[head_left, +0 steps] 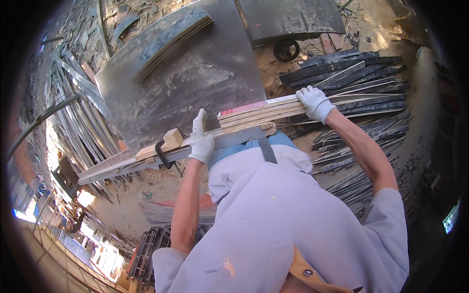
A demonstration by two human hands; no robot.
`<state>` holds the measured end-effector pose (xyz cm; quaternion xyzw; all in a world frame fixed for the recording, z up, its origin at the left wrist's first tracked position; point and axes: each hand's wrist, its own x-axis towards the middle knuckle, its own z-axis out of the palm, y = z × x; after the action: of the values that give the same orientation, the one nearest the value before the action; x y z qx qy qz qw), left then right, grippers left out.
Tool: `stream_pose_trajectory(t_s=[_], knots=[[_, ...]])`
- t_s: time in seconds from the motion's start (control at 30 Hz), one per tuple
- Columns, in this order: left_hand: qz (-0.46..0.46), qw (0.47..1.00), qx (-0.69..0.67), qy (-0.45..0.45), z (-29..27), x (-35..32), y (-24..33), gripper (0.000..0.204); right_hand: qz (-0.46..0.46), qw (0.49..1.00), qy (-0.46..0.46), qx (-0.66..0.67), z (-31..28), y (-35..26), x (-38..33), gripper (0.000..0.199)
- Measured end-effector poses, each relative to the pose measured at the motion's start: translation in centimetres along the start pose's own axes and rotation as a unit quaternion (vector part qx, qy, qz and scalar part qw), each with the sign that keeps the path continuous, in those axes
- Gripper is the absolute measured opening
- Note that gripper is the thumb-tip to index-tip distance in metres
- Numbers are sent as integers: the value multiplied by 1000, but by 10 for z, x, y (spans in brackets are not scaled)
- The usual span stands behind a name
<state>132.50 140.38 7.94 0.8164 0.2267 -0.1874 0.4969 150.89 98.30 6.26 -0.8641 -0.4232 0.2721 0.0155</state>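
My right hand, in a white knit glove, grips the far end of a bundle of thin wooden strips lying along the near edge of a grey metal table. My left hand, also gloved, rests flat on a long board at the table's edge, just left of the bundle, with a finger stretched toward the table top. A wooden block held by a black clamp sits close to the left hand's side.
Dark, thin strips lie heaped on the sandy ground to the right and to the left. A curved stack of dark strips lies on the table. A small black wheel and a second grey panel sit beyond. A black crate stands below.
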Motion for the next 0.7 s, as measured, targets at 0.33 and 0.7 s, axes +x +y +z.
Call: stream_pose_trajectory(t_s=[0.33,0.7], knots=[[65,979,171,91,-4,-31,-5,98,86,993,-44,71,-5,6,-16,50],[232,894,379,-57,48,-21,54,143,29,999,-21,-9,-2,6,-8,73]])
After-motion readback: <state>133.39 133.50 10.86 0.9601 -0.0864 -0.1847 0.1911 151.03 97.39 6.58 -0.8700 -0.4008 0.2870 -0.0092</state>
